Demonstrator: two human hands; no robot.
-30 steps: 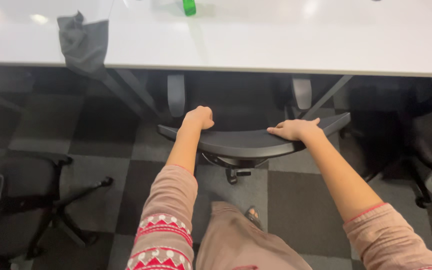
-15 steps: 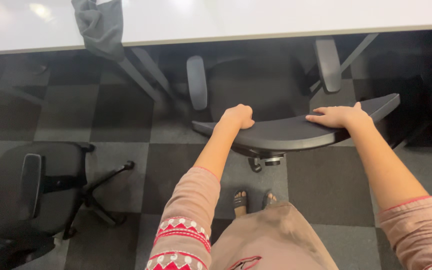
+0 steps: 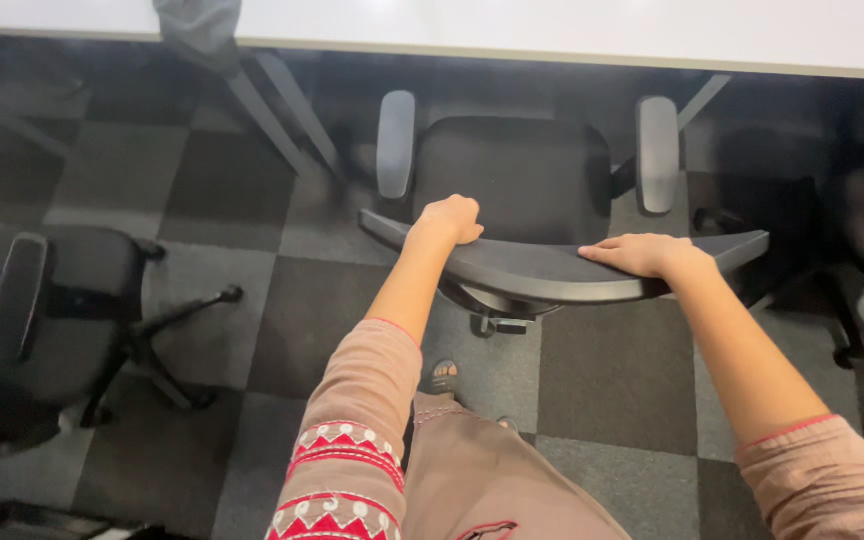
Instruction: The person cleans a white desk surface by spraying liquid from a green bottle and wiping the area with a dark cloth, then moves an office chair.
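In the head view, a black office chair (image 3: 512, 180) is seen from above at the centre of the frame, its seat facing the white desk (image 3: 572, 30) that runs along the top edge. The chair's curved backrest top (image 3: 552, 275) crosses the middle of the frame, and both hands are set on it. The left hand (image 3: 449, 218) is curled into a closed grip over the backrest's left end, fingers wrapped around the edge. The right hand (image 3: 642, 255) is laid flat and open-fingered on the backrest's right part, palm down, pressing on it rather than clasping. Two grey armrests (image 3: 396, 143) are seen on either side of the seat, in the upper centre. A second dark chair (image 3: 42, 320) is placed at the left edge, well apart from the hands. A grey cloth (image 3: 197, 30) is draped over the desk edge at the upper left. Chequered grey carpet tiles (image 3: 612, 370) are spread beneath everything.
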